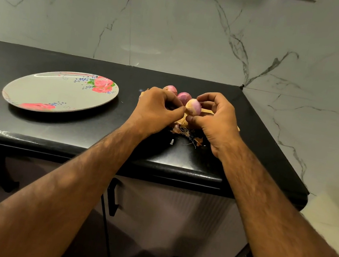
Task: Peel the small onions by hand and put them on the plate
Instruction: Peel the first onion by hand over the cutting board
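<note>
Right hand (216, 122) grips small onion (194, 107), thumb below, fingers curled over top; left hand (158, 109) pinches left side of same onion with fingertips; onion held up just above black counter (51, 131), part pale, part pink; two more pink onions (184, 96) sit on counter just behind hands; dry peels (182, 130) lie under hands; flower plate (42, 89) sits on counter to left, well apart from onions.
</note>
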